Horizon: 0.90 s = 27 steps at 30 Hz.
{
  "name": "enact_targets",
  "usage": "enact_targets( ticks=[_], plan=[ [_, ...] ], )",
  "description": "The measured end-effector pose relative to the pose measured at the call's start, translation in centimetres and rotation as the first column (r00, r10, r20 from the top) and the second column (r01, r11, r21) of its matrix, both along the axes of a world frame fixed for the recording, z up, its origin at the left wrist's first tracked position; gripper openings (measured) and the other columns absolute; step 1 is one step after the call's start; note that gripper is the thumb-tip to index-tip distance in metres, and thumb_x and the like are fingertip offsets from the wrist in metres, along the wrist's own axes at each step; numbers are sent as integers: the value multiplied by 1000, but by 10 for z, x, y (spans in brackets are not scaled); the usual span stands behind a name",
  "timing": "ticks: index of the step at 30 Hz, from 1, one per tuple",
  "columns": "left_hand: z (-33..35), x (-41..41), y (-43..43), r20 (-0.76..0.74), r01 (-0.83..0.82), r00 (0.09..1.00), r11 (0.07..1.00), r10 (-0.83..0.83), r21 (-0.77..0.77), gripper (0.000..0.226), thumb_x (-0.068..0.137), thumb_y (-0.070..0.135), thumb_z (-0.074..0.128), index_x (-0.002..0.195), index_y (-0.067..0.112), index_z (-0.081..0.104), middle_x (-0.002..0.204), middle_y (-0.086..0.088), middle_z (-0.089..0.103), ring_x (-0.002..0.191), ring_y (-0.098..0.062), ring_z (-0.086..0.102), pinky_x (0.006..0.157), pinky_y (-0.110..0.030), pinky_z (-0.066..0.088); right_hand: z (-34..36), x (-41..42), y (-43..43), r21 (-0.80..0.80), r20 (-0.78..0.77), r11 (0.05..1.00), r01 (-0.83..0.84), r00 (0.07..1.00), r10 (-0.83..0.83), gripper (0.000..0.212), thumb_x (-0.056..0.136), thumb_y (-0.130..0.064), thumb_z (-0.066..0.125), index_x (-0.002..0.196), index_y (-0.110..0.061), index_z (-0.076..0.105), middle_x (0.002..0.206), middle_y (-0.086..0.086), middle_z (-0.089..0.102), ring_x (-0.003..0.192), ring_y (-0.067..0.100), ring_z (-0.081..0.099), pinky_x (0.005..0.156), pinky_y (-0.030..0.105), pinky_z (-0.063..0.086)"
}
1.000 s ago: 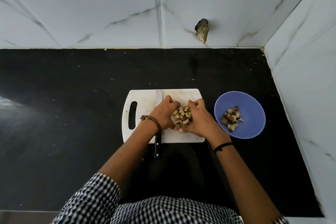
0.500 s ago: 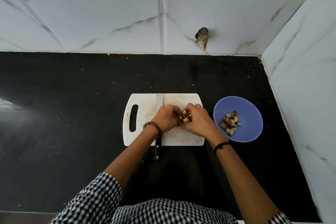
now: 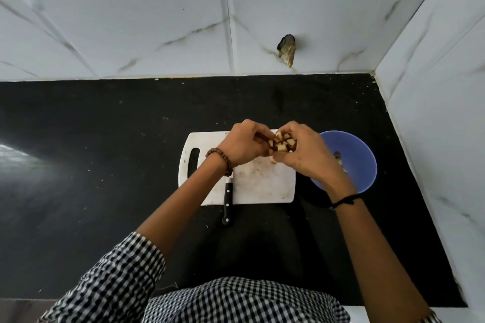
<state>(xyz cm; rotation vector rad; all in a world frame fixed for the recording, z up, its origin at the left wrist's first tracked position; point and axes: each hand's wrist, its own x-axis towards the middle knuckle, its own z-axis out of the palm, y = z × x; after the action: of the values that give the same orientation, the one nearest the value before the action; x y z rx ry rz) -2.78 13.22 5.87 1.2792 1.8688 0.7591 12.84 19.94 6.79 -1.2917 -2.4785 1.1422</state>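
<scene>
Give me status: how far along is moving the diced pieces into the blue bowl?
Done: cutting looks finished. The knife lies on the cutting board, and some pieces sit in the blue bowl.
In hand: the left hand and right hand cup a batch of diced pieces near the board's right end.
Left: drop that batch in, then collect the stray piece on the board.

Knife [image 3: 227, 202] (black handle), black countertop [image 3: 91, 165]

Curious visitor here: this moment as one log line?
left hand, right hand: cupping diced pieces | over cutting board | blue bowl right | knife on board
</scene>
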Motion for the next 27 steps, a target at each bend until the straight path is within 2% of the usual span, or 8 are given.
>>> enact_targets(
  ticks=[1, 6, 9, 12, 18, 23, 25, 27],
  plan=[
    [4, 5, 5, 5, 18, 1000, 1000, -18, 11, 30, 75, 8, 78, 103, 17, 71, 96, 2, 72, 90, -6, 67, 78, -15, 54, 4, 7, 2, 1, -22, 1000, 22, 1000, -22, 43, 77, -25, 81, 113, -24, 57, 113, 0, 55, 98, 16, 56, 82, 32, 52],
    [11, 43, 33, 21, 161, 987, 987, -161, 7, 28, 79, 8, 75, 106, 14, 69, 98, 4, 69, 89, -5, 65, 75, -13, 53, 13, 50, 14, -5, 4, 994, 110, 994, -110, 42, 77, -23, 81, 111, -28, 57, 107, -5, 58, 95, 9, 56, 76, 23, 43],
    [2, 69, 46, -46, 184, 982, 983, -184, -12, 28, 77, 8, 75, 104, 12, 71, 99, 0, 70, 90, -9, 64, 80, -21, 53, 14, 68, 17, -66, 81, 980, 188, 980, -183, 39, 78, -18, 81, 109, -25, 58, 93, -12, 57, 90, 8, 55, 76, 24, 40],
    [-8, 94, 55, -130, 203, 969, 977, -210, -62, 23, 80, 7, 68, 103, 8, 72, 101, -8, 71, 93, -17, 64, 87, -27, 51, 9, 79, 19, -107, 158, 967, 230, 964, -212, 35, 79, -12, 79, 106, -22, 59, 90, -8, 61, 82, 8, 58, 65, 20, 39],
    [-20, 113, 58, -230, 215, 945, 972, -230, -92, 19, 87, 7, 58, 101, 5, 69, 101, -14, 70, 95, -28, 64, 82, -29, 49, -3, 76, 18, -52, 311, 968, 247, 925, -220, 43, 85, -15, 75, 125, -20, 60, 109, -1, 65, 96, 15, 57, 90, 32, 45],
    [-12, 97, 50, -156, 182, 972, 982, -173, 44, 24, 84, 4, 62, 104, 11, 74, 105, -9, 71, 97, -20, 65, 90, -28, 51, 13, 72, 13, 48, 291, 972, 231, 928, -235, 33, 91, -17, 69, 123, -20, 64, 117, 7, 66, 105, 22, 61, 91, 33, 47],
    [-9, 86, 45, -94, 157, 984, 984, -149, 79, 24, 81, 2, 66, 102, 10, 74, 101, -6, 73, 92, -14, 66, 87, -24, 52, 17, 69, 11, 86, 256, 970, 229, 935, -244, 35, 90, -17, 70, 124, -22, 64, 121, 7, 64, 112, 23, 60, 96, 36, 48],
    [-6, 71, 40, -70, 138, 989, 987, -132, 84, 23, 81, 3, 69, 102, 10, 74, 98, -5, 73, 90, -12, 67, 83, -22, 53, 17, 64, 12, 98, 223, 970, 220, 946, -237, 35, 90, -13, 68, 124, -24, 65, 120, 4, 65, 107, 20, 62, 92, 32, 50]
  ],
)
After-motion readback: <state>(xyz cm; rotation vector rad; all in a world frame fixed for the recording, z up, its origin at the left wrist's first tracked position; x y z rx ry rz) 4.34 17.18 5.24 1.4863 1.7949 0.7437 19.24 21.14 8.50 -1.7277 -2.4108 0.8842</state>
